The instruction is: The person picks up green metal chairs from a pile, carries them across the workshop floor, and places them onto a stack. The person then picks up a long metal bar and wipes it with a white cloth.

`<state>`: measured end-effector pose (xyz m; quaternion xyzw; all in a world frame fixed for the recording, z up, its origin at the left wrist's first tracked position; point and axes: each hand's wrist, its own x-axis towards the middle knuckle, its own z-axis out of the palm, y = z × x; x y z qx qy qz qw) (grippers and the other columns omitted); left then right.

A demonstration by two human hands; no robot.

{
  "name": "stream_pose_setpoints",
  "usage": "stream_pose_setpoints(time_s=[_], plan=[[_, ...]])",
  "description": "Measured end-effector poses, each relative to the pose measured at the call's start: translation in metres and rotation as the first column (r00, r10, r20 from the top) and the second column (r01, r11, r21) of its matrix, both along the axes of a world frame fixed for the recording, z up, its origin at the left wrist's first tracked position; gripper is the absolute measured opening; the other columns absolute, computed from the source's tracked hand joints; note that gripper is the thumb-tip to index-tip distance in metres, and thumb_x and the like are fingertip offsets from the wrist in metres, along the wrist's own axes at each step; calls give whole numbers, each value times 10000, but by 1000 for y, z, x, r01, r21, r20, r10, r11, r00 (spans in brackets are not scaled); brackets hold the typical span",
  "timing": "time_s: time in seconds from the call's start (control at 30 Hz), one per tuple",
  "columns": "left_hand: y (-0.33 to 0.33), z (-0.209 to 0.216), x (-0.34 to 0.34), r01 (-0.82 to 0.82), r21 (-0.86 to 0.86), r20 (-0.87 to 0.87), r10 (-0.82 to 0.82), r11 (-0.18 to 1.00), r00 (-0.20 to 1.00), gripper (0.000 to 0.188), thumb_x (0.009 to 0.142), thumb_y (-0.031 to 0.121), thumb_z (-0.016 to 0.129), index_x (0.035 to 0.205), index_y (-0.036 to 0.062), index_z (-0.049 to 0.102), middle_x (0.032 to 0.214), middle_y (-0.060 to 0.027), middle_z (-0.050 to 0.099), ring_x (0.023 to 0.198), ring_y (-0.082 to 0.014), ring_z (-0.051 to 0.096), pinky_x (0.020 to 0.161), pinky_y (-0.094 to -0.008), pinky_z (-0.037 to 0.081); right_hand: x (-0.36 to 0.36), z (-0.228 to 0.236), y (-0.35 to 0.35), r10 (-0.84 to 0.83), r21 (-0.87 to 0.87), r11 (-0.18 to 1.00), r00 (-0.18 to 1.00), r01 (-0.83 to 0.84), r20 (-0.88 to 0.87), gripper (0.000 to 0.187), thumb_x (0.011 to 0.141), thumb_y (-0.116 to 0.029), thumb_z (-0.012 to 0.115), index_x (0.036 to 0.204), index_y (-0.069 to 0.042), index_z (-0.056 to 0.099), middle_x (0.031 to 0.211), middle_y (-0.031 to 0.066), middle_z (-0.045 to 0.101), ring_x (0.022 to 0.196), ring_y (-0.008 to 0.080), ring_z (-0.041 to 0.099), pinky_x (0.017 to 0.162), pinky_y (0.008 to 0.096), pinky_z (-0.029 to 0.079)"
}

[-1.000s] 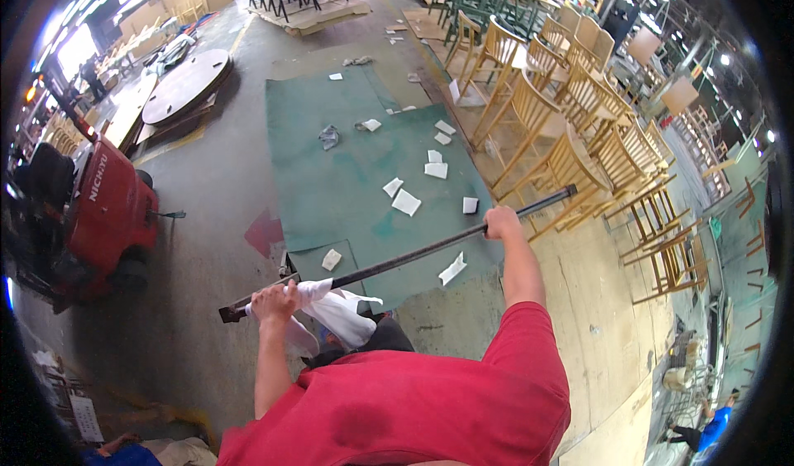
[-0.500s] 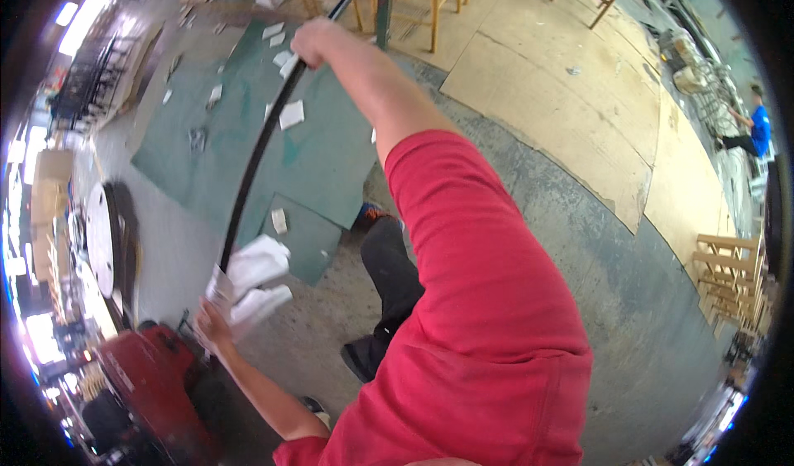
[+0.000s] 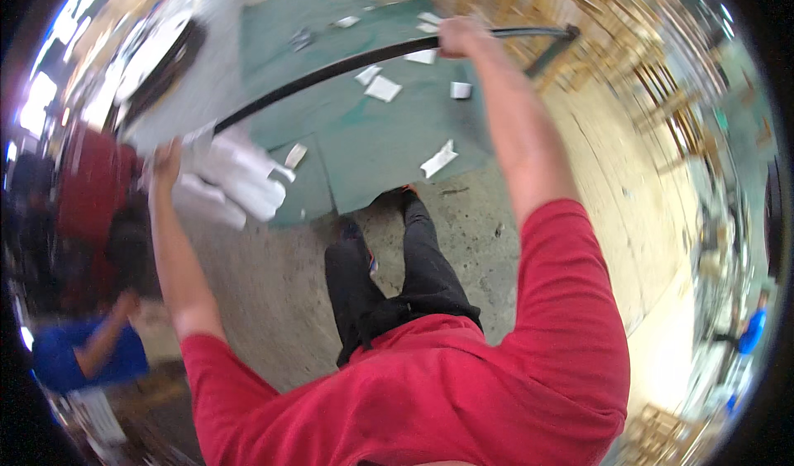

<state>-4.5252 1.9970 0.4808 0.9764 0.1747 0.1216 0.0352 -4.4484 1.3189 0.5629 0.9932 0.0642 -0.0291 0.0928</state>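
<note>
A long black bar (image 3: 322, 71) stretches in front of me, rising from lower left to upper right. My right hand (image 3: 461, 38) is closed around it toward its far right part. Beyond that hand the bar meets a corner (image 3: 571, 33), where a shorter dark leg turns back down. At the other end my left hand (image 3: 168, 158) grips the bar, its fingers partly blurred. White wrapping (image 3: 240, 172) hangs around that end and spreads out beside the left hand.
A green sheet (image 3: 372, 143) with several white scraps (image 3: 383, 89) covers the floor ahead. Wooden chairs (image 3: 670, 106) crowd the upper right. On the left are a red machine (image 3: 87, 185) and a person in blue (image 3: 91, 354); another person (image 3: 753, 329) is far right.
The bar has swung from steep to a shallower slant, my right hand moving rightward and my left hand upward in view. Its far corner and a person in blue at left have come into view.
</note>
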Motion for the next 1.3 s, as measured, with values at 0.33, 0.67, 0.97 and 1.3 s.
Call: stream_pose_setpoints(time_s=[0.33,0.67,0.97,1.3], plan=[[-74,114,-92,51,-46,-83,-55,998,995,617,940,599,422,1194,127,727,1299,-183,660,1230,-371,611,1083,-465,437,-39,34,-21,100,45,993,987,-107,124,366,810,-386,740,976,-61,721,1015,238,710,967,421,683,838,495,550],[-126,167,-193,-53,-99,-146,38,994,989,624,920,595,453,1236,124,714,1327,-179,645,1260,-347,597,1097,-441,431,-102,76,-43,86,-34,996,994,-84,72,373,772,-381,781,1007,-92,775,1069,197,733,1041,349,702,908,452,559],[-198,222,-215,-93,-70,-213,76,993,974,635,922,584,450,1219,89,715,1341,-191,632,1253,-347,600,1087,-445,439,-112,85,-97,103,0,995,994,-103,-33,428,769,-380,800,1048,-57,759,1118,175,728,1079,320,696,932,433,559],[-212,209,-211,-77,-47,-228,65,996,972,662,906,568,402,1148,49,736,1206,-249,676,1166,-420,631,1036,-490,460,-119,106,-110,79,112,991,992,-68,-100,360,723,-289,741,1021,-89,771,1082,135,749,1018,306,720,898,411,585]])
